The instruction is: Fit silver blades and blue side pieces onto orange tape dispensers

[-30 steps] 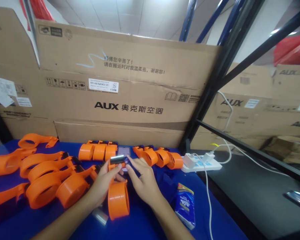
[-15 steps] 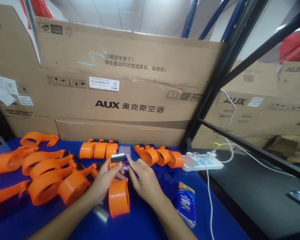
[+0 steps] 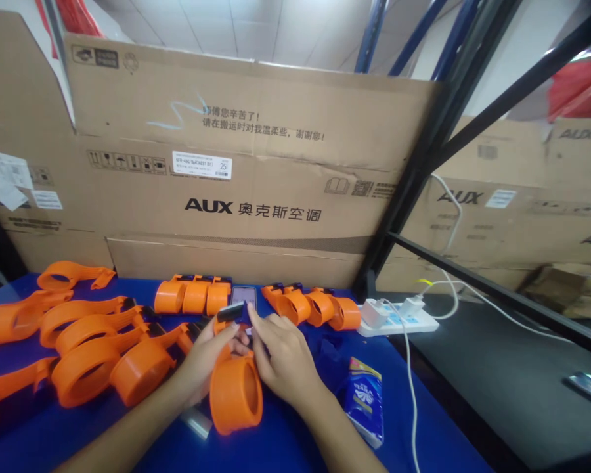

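Both hands meet over an orange plastic ring piece (image 3: 235,394) standing on the blue table cover (image 3: 285,447). My left hand (image 3: 204,358) grips its left side, with the fingertips pinching a small dark roller part (image 3: 229,312) at the top. The fingers of my right hand (image 3: 280,358) are closed on the same top end from the right. A small metal cylinder (image 3: 197,422) lies under my left wrist.
Several more orange ring pieces lie at the left (image 3: 79,355) and in two rows at the back (image 3: 197,297) (image 3: 320,307). A phone (image 3: 243,295) lies between the rows. A blue tissue pack (image 3: 364,402), a white power strip (image 3: 398,318) with cables, large cardboard boxes (image 3: 236,164) and a black rack frame (image 3: 423,171) surround the spot.
The orange ring has tilted so its opening faces me more. Both hands stay on it, shifted only slightly.
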Demonstrator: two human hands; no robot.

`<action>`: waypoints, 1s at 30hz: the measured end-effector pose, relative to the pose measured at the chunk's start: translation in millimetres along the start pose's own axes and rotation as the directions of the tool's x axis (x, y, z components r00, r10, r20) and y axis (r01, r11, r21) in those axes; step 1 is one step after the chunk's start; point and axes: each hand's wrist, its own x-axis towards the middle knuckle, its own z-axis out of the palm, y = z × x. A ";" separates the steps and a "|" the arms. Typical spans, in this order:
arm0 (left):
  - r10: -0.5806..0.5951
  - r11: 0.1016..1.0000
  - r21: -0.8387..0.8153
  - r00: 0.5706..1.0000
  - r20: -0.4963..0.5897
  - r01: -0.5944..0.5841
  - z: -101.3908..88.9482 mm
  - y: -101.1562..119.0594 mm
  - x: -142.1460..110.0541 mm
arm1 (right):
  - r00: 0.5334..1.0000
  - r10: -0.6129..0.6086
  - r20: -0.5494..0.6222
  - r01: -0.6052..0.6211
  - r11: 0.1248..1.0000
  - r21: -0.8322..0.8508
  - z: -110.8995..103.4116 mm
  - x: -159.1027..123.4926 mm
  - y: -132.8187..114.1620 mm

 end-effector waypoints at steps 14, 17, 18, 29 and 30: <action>-0.227 0.973 0.016 0.951 0.211 0.229 2.3 13.2 -15.9 | 0.902 0.277 0.330 -0.409 0.309 0.859 -19.2 10.2 -13.5; -0.218 0.975 0.083 0.944 0.246 0.204 1.6 15.9 -18.0 | 0.908 0.257 0.331 -0.402 0.316 0.859 -18.5 10.4 -11.7; -0.198 0.979 0.106 0.941 0.275 0.175 0.8 16.0 -17.9 | 0.910 0.276 0.308 -0.391 0.329 0.860 -16.5 10.2 -10.1; 0.112 0.953 0.260 0.978 0.178 -0.157 -6.4 12.2 1.7 | 0.879 0.403 0.255 -0.432 0.446 0.784 3.7 8.8 -8.3; 0.098 0.954 0.265 0.981 0.166 -0.140 -7.2 12.0 2.1 | 0.886 0.389 0.251 -0.427 0.476 0.769 1.3 9.7 -7.4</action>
